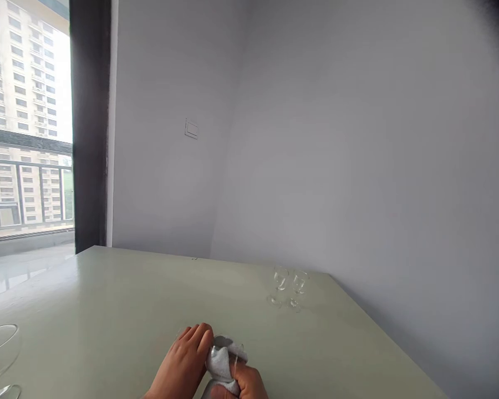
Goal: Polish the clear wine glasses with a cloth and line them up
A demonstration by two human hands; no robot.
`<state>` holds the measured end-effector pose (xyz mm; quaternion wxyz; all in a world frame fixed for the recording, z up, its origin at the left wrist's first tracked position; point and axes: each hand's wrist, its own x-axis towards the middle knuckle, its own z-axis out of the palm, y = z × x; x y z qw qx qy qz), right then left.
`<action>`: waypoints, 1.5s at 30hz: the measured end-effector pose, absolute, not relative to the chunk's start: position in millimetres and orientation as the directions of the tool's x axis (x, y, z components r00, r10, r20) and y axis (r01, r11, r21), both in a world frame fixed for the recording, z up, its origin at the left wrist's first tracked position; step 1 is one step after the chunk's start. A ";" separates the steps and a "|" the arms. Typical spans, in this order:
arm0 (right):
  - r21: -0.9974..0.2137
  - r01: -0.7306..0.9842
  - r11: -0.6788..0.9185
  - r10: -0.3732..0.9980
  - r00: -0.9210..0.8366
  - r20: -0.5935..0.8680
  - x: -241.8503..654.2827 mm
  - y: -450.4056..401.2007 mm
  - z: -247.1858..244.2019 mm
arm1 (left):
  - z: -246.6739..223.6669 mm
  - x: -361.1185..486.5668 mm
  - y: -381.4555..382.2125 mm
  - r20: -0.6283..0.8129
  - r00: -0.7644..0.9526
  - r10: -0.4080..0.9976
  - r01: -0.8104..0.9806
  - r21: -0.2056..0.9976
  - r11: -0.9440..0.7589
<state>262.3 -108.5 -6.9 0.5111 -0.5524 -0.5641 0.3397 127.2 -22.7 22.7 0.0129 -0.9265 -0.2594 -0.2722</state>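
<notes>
At the lower middle of the head view, my left hand (186,357) is closed around a clear glass, its fingers curled and partly hiding it. The thin rim of this wine glass (242,348) shows to the right of the fingers. My right hand (247,382) grips a light grey cloth (218,364), bunched up and pressed against the glass at its open end. Cut off by the bottom edge, part of the right hand is out of sight. The stem and foot of the held glass cannot be made out clearly.
Two small stemmed glasses (280,280) stand upright near the far right of the pale green table (128,299). A larger glass (0,354) is partly visible at the left edge. Grey walls (316,138) border the table's far and right sides; a balcony opening is at left.
</notes>
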 end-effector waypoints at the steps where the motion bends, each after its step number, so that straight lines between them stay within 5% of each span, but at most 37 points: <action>1: -0.975 0.188 0.117 0.976 0.162 0.148 261.7 -108.8 -6.4 | 23.0 125.9 -21.1 0.594 0.704 0.390 0.455 0.046 -0.890; 5: -0.958 -0.281 -0.049 0.975 0.193 -0.106 261.9 -110.5 0.7 | 28.6 119.0 -14.0 0.752 0.650 0.109 0.400 -0.217 -0.890; 8: -0.924 -0.379 -0.043 0.984 0.144 -0.105 265.5 -113.2 7.6 | 33.0 114.6 -9.1 0.671 0.732 0.115 0.343 -0.217 -0.914; 11: -0.994 -0.107 -0.030 0.992 0.117 -0.043 271.6 -119.1 17.9 | 35.8 111.7 -4.5 0.532 0.790 0.306 0.330 0.052 -0.943; 14: -0.972 0.215 0.094 0.996 -0.032 0.089 276.4 -125.1 31.9 | 38.6 108.0 -1.5 0.142 0.837 0.528 0.353 0.597 -0.720; 17: -0.946 0.287 0.151 0.986 -0.113 0.122 277.5 -127.5 40.0 | 42.0 105.2 -0.7 -0.207 0.879 0.430 0.388 0.834 -0.392; 19: -0.971 0.234 0.056 0.998 -0.011 0.055 278.3 -126.0 38.4 | 43.3 106.4 -2.0 -0.082 0.867 0.491 0.365 0.775 -0.516; 21: -0.999 0.024 -0.023 0.992 0.123 -0.020 280.1 -121.6 32.0 | 43.3 110.0 -4.4 0.265 0.800 0.539 0.345 0.533 -0.773; 23: -0.965 -0.262 -0.014 0.979 0.192 -0.066 282.1 -115.2 23.7 | 42.5 113.9 -6.7 0.526 0.733 0.430 0.357 0.240 -0.903; 26: -0.898 -0.440 0.022 0.984 0.168 -0.059 283.3 -108.9 17.3 | 41.8 116.4 -7.2 0.565 0.751 0.343 0.354 0.094 -0.931; 28: -0.938 -0.347 0.010 0.992 0.121 -0.034 283.6 -112.3 22.2 | 41.5 115.7 -5.5 0.457 0.777 0.434 0.370 0.227 -0.901; 31: -0.991 -0.123 -0.061 0.989 0.130 -0.077 286.8 -129.0 41.3 | 38.6 114.0 -1.7 0.179 0.779 0.601 0.370 0.643 -0.671; 33: -0.994 -0.019 -0.111 0.984 0.141 -0.113 291.1 -140.3 53.5 | 34.7 113.6 0.5 -0.020 0.839 0.544 0.297 0.855 -0.426; 35: -0.993 0.018 -0.115 0.989 0.092 -0.113 295.1 -144.1 57.6 | 30.7 114.1 1.8 -0.119 0.896 0.428 0.270 0.911 -0.312; 38: -0.991 -0.115 -0.068 0.994 0.081 -0.077 296.4 -131.3 44.1 | 26.5 116.6 1.8 0.082 0.849 0.522 0.312 0.721 -0.619; 40: -0.943 -0.332 -0.010 0.985 0.162 -0.067 293.3 -116.7 27.9 | 25.3 118.8 0.9 0.411 0.780 0.472 0.334 0.364 -0.869; 42: -0.844 -0.534 0.048 0.971 0.222 -0.086 288.0 -104.5 13.7 | 25.3 121.1 0.0 0.600 0.745 0.291 0.339 0.035 -0.940; 45: -0.778 -0.626 0.047 0.977 0.190 -0.093 280.4 -98.6 5.6 | 26.7 123.6 0.3 0.626 0.749 0.219 0.337 -0.076 -0.938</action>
